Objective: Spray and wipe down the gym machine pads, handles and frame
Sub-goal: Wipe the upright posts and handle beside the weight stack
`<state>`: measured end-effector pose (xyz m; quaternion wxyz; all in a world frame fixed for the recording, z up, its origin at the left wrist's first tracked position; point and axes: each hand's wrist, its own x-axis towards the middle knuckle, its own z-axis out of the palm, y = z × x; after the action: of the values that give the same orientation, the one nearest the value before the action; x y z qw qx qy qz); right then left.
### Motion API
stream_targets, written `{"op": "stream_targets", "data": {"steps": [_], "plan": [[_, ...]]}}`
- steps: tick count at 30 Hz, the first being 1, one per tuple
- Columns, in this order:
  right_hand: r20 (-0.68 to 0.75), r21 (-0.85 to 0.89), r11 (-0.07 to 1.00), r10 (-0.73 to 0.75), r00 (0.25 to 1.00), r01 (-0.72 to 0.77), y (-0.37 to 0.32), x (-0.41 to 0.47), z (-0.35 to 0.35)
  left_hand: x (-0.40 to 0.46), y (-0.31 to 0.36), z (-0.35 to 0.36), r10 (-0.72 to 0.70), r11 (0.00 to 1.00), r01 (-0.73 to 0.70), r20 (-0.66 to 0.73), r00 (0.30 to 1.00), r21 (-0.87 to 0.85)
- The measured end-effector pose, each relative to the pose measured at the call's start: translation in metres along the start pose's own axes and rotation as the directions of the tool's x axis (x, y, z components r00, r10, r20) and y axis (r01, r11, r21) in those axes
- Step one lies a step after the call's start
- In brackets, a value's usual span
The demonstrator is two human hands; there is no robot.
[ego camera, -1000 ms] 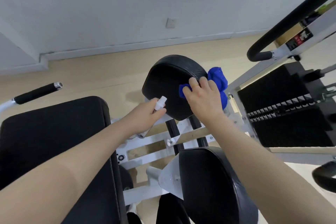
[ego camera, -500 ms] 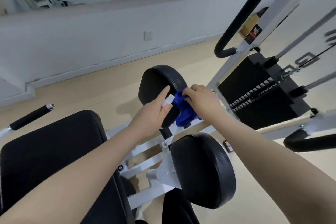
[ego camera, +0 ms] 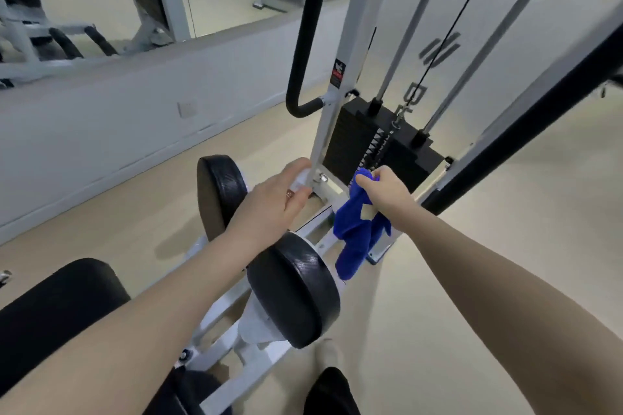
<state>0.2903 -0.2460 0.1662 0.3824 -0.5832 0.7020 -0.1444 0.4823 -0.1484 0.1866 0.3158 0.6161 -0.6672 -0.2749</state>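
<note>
My right hand (ego camera: 387, 192) grips a blue cloth (ego camera: 355, 232) that hangs loose in front of the black weight stack (ego camera: 357, 141). My left hand (ego camera: 276, 202) is closed around a small white spray bottle (ego camera: 300, 180), mostly hidden by my fingers, right at the foot of the white upright frame post (ego camera: 340, 77). Two round black roller pads sit below my arms, a far one (ego camera: 219, 192) and a near one (ego camera: 296, 290). A black seat pad (ego camera: 57, 307) lies at lower left.
A black curved handle (ego camera: 305, 44) hangs from the post. Steel guide rods (ego camera: 408, 30) and a cable rise from the stack. A black diagonal bar (ego camera: 526, 125) crosses on the right. A grey low wall (ego camera: 101, 118) with a socket runs behind, a mirror above it.
Both hands have left the far roller pad and moved right toward the frame post and weight stack. The cloth now dangles from my right hand instead of pressing on the pad. My view tilted up.
</note>
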Motion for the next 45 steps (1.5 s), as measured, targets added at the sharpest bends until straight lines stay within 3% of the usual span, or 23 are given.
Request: {"op": "stream_targets", "data": {"steps": [5, 8, 10, 14, 16, 25, 31, 37, 42, 45], "plan": [[0.04, -0.148, 0.961, -0.232, 0.972, 0.236, 0.018, -0.01, -0.074, 0.049, 0.07, 0.038, 0.15, 0.987, -0.147, -0.047, 0.988, 0.063], [-0.039, -0.18, 0.91, -0.387, 0.921, 0.375, 0.03, -0.013, -0.141, 0.089, 0.129, 0.067, 0.285, 0.956, -0.277, -0.087, 0.955, 0.093], [-0.187, -0.145, 0.866, -0.499, 0.846, 0.479, 0.029, -0.016, -0.187, 0.114, 0.17, 0.082, 0.34, 0.939, -0.33, -0.131, 0.931, 0.096], [-0.445, -0.175, 0.729, -0.658, 0.608, 0.661, 0.019, -0.014, -0.28, 0.156, 0.246, 0.103, 0.425, 0.905, -0.417, -0.205, 0.882, 0.082], [-0.493, -0.158, 0.715, -0.654, 0.573, 0.681, 0.019, -0.003, -0.319, 0.176, 0.271, 0.11, 0.447, 0.894, -0.437, -0.243, 0.861, 0.096], [-0.541, 0.041, 0.74, -0.548, 0.638, 0.671, 0.054, 0.048, -0.389, 0.203, 0.318, 0.133, 0.435, 0.9, -0.404, -0.302, 0.848, 0.162], [-0.456, 0.009, 0.74, -0.596, 0.661, 0.673, 0.061, 0.054, -0.395, 0.227, 0.338, 0.12, 0.401, 0.911, -0.322, -0.369, 0.839, 0.257], [-0.424, 0.013, 0.762, -0.582, 0.693, 0.648, 0.081, 0.055, -0.392, 0.212, 0.311, 0.146, 0.364, 0.919, -0.266, -0.366, 0.856, 0.29], [-0.347, -0.035, 0.838, -0.521, 0.78, 0.544, 0.111, 0.056, -0.371, 0.188, 0.272, 0.182, 0.204, 0.958, -0.133, -0.274, 0.94, 0.255], [-0.402, 0.0, 0.835, -0.504, 0.764, 0.551, 0.116, 0.051, -0.353, 0.178, 0.262, 0.198, 0.089, 0.989, -0.056, -0.246, 0.965, 0.138]]}}
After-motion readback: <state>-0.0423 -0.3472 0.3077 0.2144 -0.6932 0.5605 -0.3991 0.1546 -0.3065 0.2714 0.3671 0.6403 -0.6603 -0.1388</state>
